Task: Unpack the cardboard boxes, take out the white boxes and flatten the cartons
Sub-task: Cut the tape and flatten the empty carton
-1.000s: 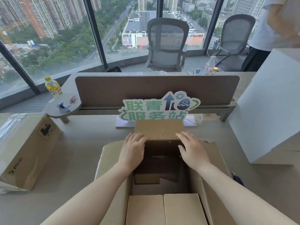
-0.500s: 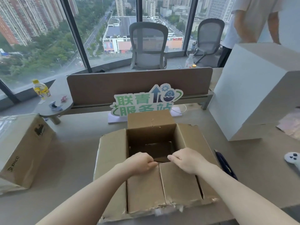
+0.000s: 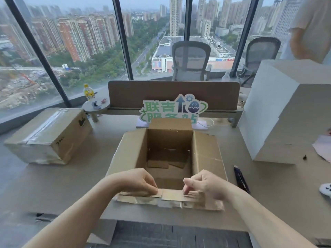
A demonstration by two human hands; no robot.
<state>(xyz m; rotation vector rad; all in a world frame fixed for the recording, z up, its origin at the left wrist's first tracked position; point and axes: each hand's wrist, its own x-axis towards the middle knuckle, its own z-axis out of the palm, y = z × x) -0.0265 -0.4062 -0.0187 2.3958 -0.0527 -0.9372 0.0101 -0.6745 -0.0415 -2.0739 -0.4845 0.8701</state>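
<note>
At desk's near edge, left hand and right hand each pinch the open carton's near flap, likely folding it outward for flattening. Carton holds only scraps; white box stands right.
</note>
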